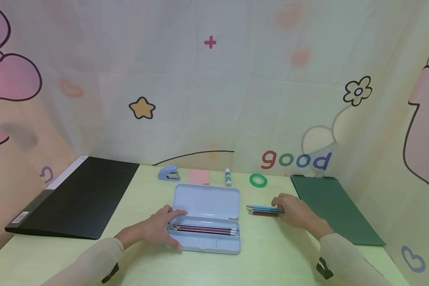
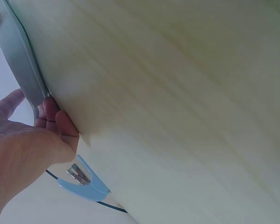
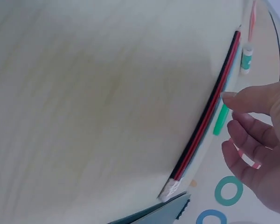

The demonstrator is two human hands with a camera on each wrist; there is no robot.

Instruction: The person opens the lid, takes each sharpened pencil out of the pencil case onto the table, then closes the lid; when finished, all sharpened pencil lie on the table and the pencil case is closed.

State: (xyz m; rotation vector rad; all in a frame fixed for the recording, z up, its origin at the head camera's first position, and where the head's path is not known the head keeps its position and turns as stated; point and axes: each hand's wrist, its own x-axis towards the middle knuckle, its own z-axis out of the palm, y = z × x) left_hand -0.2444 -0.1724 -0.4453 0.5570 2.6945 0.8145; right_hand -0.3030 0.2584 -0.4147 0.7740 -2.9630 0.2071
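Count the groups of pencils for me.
2. One group lies in the pencil case; the other group lies on the table, at the right hand. Pencils overlap within each, so some may be hidden.

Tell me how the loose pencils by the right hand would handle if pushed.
The loose pencils are probably stiff, being straight and slim. They may roll or fan apart, since they lie side by side on the table with no visible band. Their slender sharpened tips could snap if pressed hard.
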